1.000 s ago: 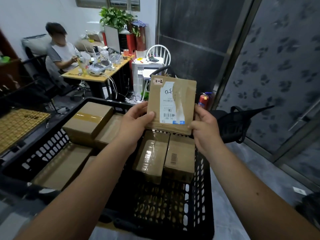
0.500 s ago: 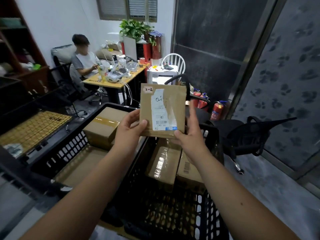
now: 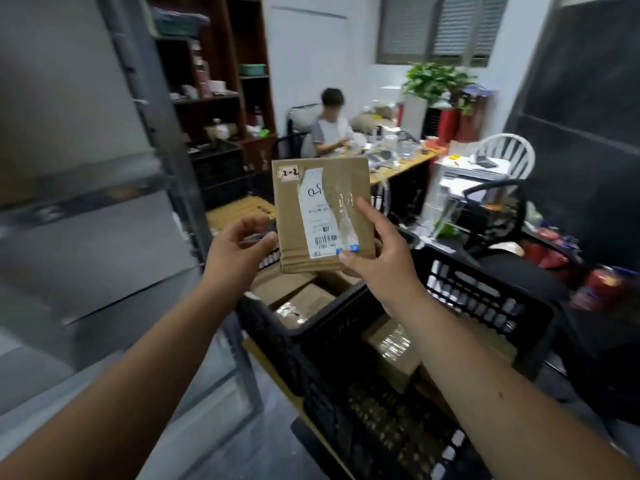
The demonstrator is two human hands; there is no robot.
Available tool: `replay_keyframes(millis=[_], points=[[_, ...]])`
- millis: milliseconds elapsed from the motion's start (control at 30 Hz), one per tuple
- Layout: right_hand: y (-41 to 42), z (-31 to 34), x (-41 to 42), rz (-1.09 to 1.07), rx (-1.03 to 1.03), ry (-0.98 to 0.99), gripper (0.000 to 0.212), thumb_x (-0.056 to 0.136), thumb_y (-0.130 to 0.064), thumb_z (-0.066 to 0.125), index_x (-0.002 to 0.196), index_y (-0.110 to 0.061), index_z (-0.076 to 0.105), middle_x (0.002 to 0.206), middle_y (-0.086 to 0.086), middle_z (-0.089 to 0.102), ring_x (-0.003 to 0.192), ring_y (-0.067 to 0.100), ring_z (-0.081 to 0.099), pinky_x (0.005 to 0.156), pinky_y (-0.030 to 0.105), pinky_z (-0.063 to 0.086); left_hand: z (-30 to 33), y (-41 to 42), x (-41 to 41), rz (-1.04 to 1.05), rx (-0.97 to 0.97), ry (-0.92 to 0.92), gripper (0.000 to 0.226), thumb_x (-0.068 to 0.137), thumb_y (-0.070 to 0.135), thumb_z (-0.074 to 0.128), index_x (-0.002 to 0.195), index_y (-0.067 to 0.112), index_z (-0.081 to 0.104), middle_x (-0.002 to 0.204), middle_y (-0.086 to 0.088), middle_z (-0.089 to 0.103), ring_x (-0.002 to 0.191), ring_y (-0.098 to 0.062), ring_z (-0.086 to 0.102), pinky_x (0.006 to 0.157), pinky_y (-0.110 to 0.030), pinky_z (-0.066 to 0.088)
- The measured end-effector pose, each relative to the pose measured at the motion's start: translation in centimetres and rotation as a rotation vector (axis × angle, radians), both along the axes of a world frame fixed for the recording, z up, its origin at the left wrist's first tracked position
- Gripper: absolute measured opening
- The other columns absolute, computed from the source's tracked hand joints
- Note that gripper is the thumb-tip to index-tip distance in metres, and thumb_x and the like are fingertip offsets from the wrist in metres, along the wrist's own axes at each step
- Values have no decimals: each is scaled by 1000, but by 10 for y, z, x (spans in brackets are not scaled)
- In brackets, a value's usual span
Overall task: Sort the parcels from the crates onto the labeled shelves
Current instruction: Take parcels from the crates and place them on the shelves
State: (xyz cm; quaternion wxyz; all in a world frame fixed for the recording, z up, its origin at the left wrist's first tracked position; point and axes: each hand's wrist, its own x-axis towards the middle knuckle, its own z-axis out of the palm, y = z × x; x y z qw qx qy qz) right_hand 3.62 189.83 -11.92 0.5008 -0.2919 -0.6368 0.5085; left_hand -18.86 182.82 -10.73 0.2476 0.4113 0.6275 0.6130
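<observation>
Pinching the parcel (image 3: pixel 323 216) marked 2-2 above the crates (image 3: pixel 485 299) with just the right hand (image 3: pixel 377 261), left hand (image 3: pixel 239 251) loosely curled beside it, seems easy to drop.

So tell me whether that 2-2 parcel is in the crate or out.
Out. The parcel is upright above the black crate, pinched by the right hand; the left hand touches its edge.
</observation>
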Motion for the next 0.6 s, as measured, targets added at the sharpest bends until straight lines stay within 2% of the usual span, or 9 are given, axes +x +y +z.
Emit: replay_keyframes(millis=[67,100,200,300,433,533,600], points=[[-12,-2,-19,79,16,-14,85,85,3,80,137,-61,55,147,-13,56,127,8,61,102,42,58,5,-34,-13,94,-26,70,26,93,22,78,117,26,69,109,5,75,101,-12,73,80,-27,60],[-19,-2,-29,122,19,-20,86,85,2,80,138,-60,54,147,-14,56,129,9,60,103,43,57,6,-51,-20,137,-37,91,28,92,24,80,118,26,68,108,6,74,100,-10,72,80,-25,60],[-41,2,-64,238,17,-30,86,85,3,80,139,-60,53,147,-14,57,130,9,60,105,42,55,11,-102,-45,275,-68,145,28,89,30,82,113,33,67,111,7,73,105,-12,71,90,-35,60],[-71,13,-103,379,42,-57,84,90,1,76,140,-61,49,148,-15,52,132,9,57,105,38,56,20,-155,-65,454,-96,221,29,88,39,81,113,36,66,114,10,71,107,-11,69,92,-38,59],[-123,33,-158,601,63,-37,80,96,5,65,148,-52,45,145,-21,47,131,7,56,91,24,59,36,-237,-97,655,-96,289,38,88,41,81,121,30,66,117,6,71,108,-14,68,92,-43,60],[-161,39,-195,748,151,-67,82,96,3,65,149,-55,40,153,-14,43,135,9,53,104,34,56,44,-299,-115,766,-115,335,36,89,42,80,120,33,64,120,8,69,110,-13,67,95,-43,59],[-187,42,-219,851,205,-101,85,97,0,68,148,-59,34,158,-9,38,135,7,53,105,28,54,47,-337,-124,833,-124,339,36,90,39,79,122,31,63,122,8,68,112,-15,66,96,-42,58]])
